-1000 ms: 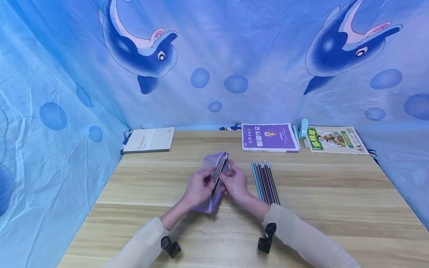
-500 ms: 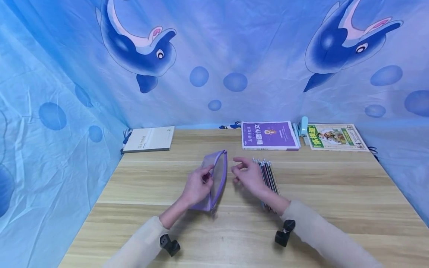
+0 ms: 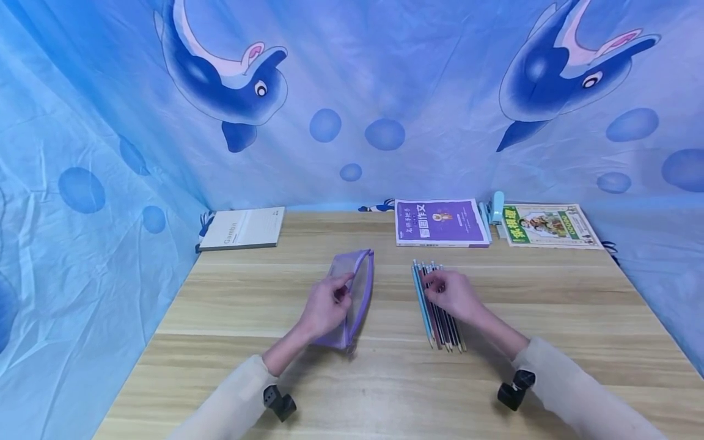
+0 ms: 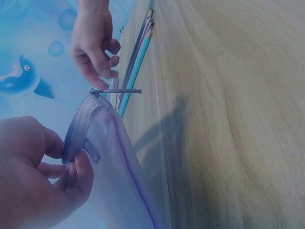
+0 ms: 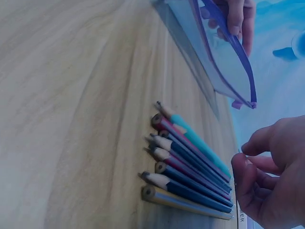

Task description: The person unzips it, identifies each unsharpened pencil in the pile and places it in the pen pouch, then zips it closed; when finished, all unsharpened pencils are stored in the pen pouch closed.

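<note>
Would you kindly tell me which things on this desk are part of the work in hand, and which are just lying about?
In hand:
- purple mesh pouch, its open edge held by the left hand
- row of pencils, under the right hand

Lying about:
- grey notebook
- purple book
- green picture book
- light blue stapler
</note>
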A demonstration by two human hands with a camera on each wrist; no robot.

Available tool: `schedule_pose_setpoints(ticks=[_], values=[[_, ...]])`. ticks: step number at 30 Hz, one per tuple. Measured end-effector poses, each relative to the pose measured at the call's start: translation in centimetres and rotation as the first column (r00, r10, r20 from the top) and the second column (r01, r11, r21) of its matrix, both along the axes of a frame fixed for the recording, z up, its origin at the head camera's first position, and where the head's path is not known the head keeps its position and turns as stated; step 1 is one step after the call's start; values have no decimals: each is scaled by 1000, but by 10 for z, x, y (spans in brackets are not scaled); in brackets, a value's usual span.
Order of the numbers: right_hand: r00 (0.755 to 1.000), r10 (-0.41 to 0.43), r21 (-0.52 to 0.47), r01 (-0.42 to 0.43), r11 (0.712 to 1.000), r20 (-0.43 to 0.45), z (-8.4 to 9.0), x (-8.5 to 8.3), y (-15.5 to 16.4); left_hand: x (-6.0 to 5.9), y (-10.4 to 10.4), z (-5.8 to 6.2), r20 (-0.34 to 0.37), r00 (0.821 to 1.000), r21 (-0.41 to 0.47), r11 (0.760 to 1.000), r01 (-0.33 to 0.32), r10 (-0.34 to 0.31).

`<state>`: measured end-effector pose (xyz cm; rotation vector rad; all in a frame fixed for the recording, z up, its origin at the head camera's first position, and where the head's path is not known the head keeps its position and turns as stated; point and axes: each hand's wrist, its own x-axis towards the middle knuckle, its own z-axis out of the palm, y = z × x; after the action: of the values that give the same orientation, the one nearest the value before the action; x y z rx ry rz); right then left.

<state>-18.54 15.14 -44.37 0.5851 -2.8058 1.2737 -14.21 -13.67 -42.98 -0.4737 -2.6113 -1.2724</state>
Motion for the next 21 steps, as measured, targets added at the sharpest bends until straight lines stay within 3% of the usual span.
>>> schedule_pose_setpoints(ticks=[7,14,21], values=[[999,24,76,-26,997,30,1,6,2,0,2,-1,-5,1000,-1,1000,26,-26],[998,-20,132,12,991,60,0,9,-6,0,2,-3,-12,1000,-1,1000,25,-25],[998,-58,232,50,971,29,0,7,-19,1,2,-3,-12,1000,-1,1000,22,-22]])
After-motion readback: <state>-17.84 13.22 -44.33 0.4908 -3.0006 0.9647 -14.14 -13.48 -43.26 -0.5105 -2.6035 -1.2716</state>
